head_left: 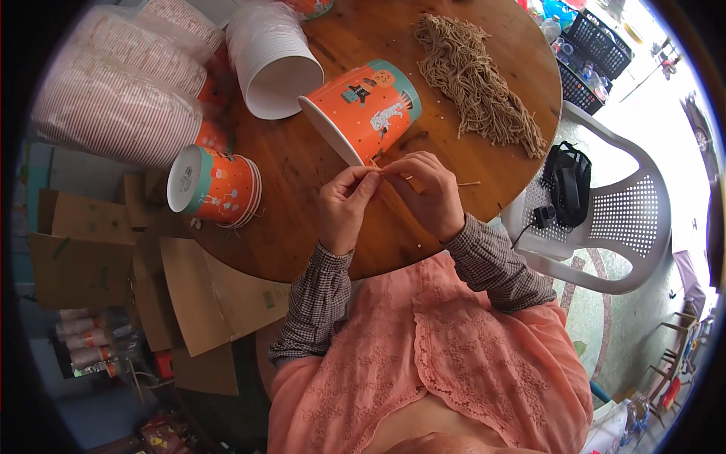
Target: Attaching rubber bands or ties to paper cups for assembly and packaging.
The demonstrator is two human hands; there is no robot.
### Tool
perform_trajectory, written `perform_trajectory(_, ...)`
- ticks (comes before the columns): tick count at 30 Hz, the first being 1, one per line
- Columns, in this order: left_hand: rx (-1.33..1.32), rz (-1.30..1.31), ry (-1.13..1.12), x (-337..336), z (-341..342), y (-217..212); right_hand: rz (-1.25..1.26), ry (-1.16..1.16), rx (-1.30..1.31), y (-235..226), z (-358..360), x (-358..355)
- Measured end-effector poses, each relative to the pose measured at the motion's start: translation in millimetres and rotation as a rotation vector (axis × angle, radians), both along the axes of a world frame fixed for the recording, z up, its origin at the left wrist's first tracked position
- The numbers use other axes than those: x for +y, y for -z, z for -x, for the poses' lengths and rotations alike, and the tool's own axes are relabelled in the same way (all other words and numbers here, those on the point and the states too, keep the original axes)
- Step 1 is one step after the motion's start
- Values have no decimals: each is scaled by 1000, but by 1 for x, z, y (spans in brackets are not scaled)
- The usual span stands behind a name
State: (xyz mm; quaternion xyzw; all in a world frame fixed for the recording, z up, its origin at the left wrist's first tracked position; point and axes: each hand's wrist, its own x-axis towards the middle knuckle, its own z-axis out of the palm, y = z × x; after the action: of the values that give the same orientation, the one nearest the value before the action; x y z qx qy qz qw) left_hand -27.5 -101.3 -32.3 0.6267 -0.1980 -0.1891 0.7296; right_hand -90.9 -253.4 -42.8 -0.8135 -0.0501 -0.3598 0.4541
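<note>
An orange and teal paper bucket [359, 113] with printed figures lies on its side on the round wooden table [302, 219], its white rim toward the lower left. Just below that rim, my left hand [345, 206] and my right hand [428, 194] meet, thumbs and forefingers pinched together. Between the fingertips is a thin cord [409, 178], mostly hidden by the fingers. A short strand [470, 183] shows beside my right hand; whether it is the same cord I cannot tell. Beyond it lies a heap of beige cords [480, 83].
Nested orange buckets [223, 188] lie at the left table edge. Behind them are a stack of white buckets [281, 79] and plastic-wrapped stacks [117, 94]. Opened cardboard boxes [219, 291] stand lower left. A grey plastic chair [631, 204] on the right holds a black bag [569, 183].
</note>
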Motion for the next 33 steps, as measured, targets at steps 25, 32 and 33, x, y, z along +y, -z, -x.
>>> perform_trajectory(25,-450,-122,-180,-5,7,8,85,32,-131,-3,2,6)
perform_trajectory(32,-689,-224,-164,-2,0,-1,101,47,-92,-6,0,3)
perform_trajectory(33,-568,-195,-108,0,-1,-2,95,51,-90,-6,-1,3)
